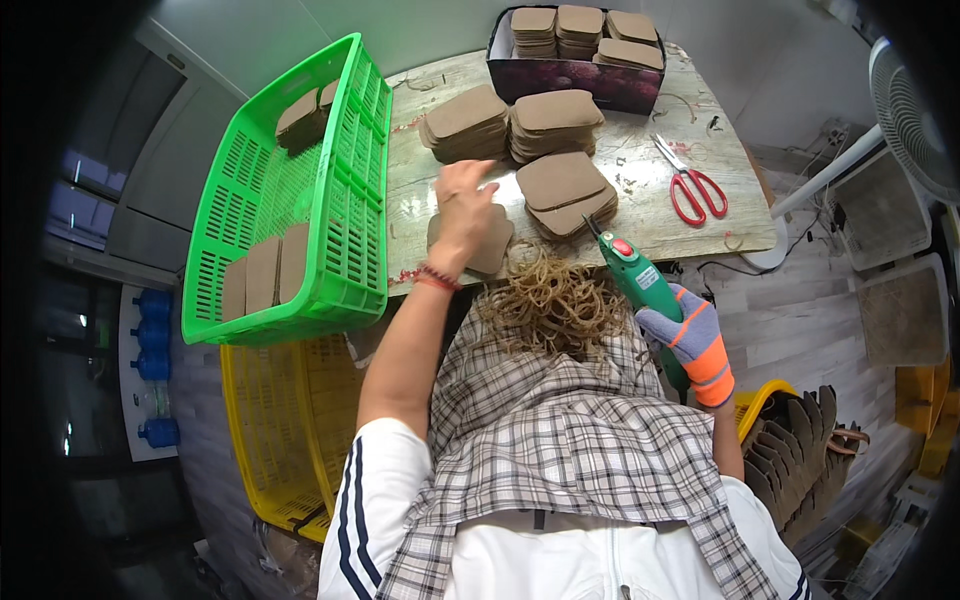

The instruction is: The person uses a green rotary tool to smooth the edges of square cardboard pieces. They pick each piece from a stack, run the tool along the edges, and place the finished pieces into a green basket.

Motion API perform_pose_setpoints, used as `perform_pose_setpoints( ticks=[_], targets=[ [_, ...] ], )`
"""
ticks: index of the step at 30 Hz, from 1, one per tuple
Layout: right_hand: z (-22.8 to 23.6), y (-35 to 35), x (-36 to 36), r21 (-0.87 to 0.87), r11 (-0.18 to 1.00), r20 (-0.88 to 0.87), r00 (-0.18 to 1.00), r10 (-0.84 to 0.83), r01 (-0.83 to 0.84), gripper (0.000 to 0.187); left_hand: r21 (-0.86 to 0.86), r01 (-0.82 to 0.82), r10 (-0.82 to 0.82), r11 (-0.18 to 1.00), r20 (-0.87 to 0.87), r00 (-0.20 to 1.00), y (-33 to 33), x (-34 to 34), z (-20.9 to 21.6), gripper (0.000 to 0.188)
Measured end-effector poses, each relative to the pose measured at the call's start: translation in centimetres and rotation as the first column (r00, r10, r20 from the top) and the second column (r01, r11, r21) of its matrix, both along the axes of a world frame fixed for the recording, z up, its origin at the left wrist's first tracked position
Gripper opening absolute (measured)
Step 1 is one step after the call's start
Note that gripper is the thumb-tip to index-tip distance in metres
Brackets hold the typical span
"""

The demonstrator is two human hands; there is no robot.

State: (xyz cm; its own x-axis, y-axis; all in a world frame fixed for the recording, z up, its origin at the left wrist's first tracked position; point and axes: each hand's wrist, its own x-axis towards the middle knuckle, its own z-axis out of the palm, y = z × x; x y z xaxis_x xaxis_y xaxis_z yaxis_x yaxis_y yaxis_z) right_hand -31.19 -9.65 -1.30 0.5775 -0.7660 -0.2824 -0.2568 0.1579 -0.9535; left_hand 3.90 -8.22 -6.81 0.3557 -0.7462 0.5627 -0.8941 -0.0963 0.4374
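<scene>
My bare left hand, with a red bracelet at the wrist, is over the near left of the table. Its fingers and thumb are apart with nothing between them. Under and beside it lies a flat brown rounded pad. My right hand, in a grey and orange glove, grips a green handheld electric cutter with a red button. The cutter's dark tip points at a short stack of brown pads. A tangle of thin brown trimmed strips rests on my checked apron.
Taller pad stacks stand behind, before a dark box of pads. Red-handled scissors lie at right. A green crate with pads borders the table's left, above a yellow crate. A fan stands at right.
</scene>
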Motion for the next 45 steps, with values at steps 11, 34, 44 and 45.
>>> perform_pose_setpoints(
  ticks=[11,34,44,45],
  targets=[
    [-0.1,-0.2,-0.7,-0.047,0.997,0.023,0.998,-0.059,0.06,0.042,0.274,0.008,0.105,0.962,-0.393,0.913,-5.2,-4.4,1.1,0.04],
    [1.8,1.5,0.9,-0.127,0.987,0.041,0.995,-0.089,0.094,0.032,-0.577,-0.342,-0.668,0.742,-0.585,-0.46,-0.2,-13.9,3.7,0.04],
    [2.6,0.6,0.6,-0.104,0.981,0.074,0.985,-0.156,0.163,0.03,-0.564,-0.19,-0.575,0.804,-0.654,-0.491,1.5,-15.8,1.5,0.034],
    [2.4,0.3,0.4,-0.129,0.978,0.066,0.986,-0.156,0.163,0.03,-0.571,-0.173,-0.574,0.803,-0.662,-0.482,1.6,-15.8,1.3,0.034]
  ],
)
